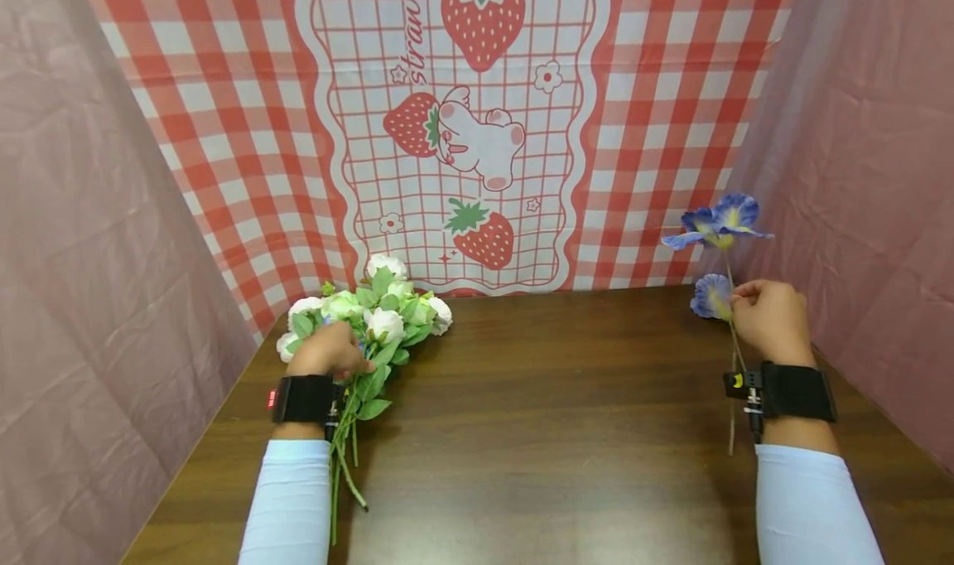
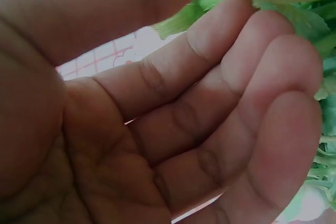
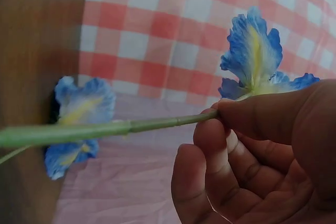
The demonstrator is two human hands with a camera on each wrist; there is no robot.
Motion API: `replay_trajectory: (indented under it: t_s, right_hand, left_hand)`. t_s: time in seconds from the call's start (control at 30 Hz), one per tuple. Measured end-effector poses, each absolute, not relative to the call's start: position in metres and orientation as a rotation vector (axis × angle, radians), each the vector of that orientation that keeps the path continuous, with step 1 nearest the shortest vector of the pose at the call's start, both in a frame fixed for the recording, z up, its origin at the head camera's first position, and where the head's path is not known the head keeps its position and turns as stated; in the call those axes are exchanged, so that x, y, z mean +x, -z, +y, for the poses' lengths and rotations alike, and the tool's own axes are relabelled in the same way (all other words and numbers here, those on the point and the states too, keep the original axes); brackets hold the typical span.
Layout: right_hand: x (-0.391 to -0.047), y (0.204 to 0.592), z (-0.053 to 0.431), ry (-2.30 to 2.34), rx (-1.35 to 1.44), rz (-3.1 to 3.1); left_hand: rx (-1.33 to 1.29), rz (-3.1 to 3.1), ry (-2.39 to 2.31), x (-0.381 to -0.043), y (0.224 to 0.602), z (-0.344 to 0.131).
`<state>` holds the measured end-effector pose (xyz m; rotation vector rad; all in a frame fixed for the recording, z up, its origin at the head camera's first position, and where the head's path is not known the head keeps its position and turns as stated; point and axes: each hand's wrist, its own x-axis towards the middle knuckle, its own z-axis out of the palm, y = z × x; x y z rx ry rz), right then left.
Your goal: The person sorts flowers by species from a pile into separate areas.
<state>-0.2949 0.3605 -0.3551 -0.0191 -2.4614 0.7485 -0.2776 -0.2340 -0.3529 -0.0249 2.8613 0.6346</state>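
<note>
The right hand pinched the stem of a blue flower between thumb and forefinger, over the right side of the tabletop. One bloom stood above the fingers, the other just beside them; whether the stem's lower end touched the wood could not be told.

The left hand was at the bunch of white and pale green flowers at the tabletop's left, its fingers loosely bent near the leaves, its palm bare. Bits of blue showed among the white.
</note>
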Motion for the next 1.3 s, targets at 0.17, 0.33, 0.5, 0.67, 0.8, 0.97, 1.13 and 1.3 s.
replay_trajectory:
  t_s: [0.17, 0.33, 0.5, 0.67, 0.8, 0.97, 1.13, 1.3]
  right_hand:
    - [-0.299, 0.365, 0.371, -0.738, -0.071, -2.550]
    - [-0.302, 0.375, 0.380, -0.731, -0.146, -2.657]
    - [-0.305, 0.385, 0.388, -0.719, -0.201, -2.712]
    - [-0.307, 0.394, 0.393, -0.708, -0.214, -2.704]
    - [-0.308, 0.400, 0.398, -0.686, -0.219, -2.713]
    - [-0.309, 0.408, 0.403, -0.669, -0.231, -2.735]
    - [-0.308, 0.415, 0.407, -0.653, -0.226, -2.756]
    - [-0.308, 0.423, 0.413, -0.674, -0.256, -2.789]
  left_hand:
    - [-0.052, 2.848, -0.621, -0.279, 0.356, -0.233]
    - [-0.056, 2.833, -0.639, -0.280, 0.356, -0.231]
    - [-0.033, 2.841, -0.633, -0.279, 0.355, -0.233]
    - [-0.006, 2.833, -0.646, -0.277, 0.355, -0.235]
    - [0.000, 2.845, -0.636, -0.276, 0.355, -0.235]
    - [0.010, 2.876, -0.625, -0.276, 0.358, -0.233]
    - [0.015, 2.869, -0.619, -0.274, 0.356, -0.233]
    - [0.032, 2.852, -0.596, -0.272, 0.354, -0.234]
